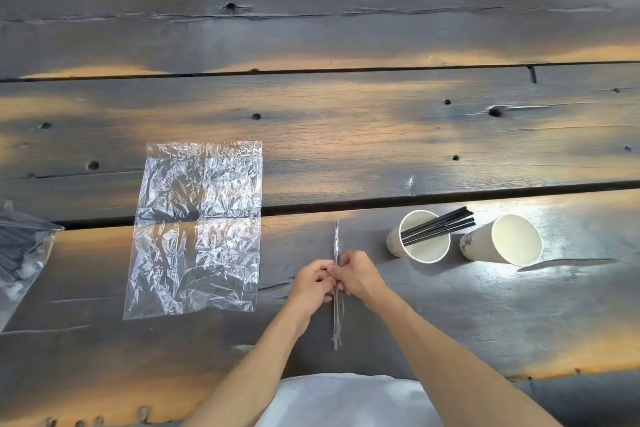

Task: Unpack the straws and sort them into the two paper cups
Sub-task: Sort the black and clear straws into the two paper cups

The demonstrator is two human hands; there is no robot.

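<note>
On the dark plank surface (346,149), near its front edge, both hands' fingers (327,270) are pinched on one wrapped straw (336,243), seemingly to peel its sleeve, while the two cups (424,236) wait at right, one already holding black straws (438,224).

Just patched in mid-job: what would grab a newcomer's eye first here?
Both hands, left and right, meet at the near centre, pinching a thin wrapped straw that lies pointing away from the person. To the right stand two paper cups: the left cup holds black straws, the right cup looks empty. A flat clear bag shines on the left.
</note>
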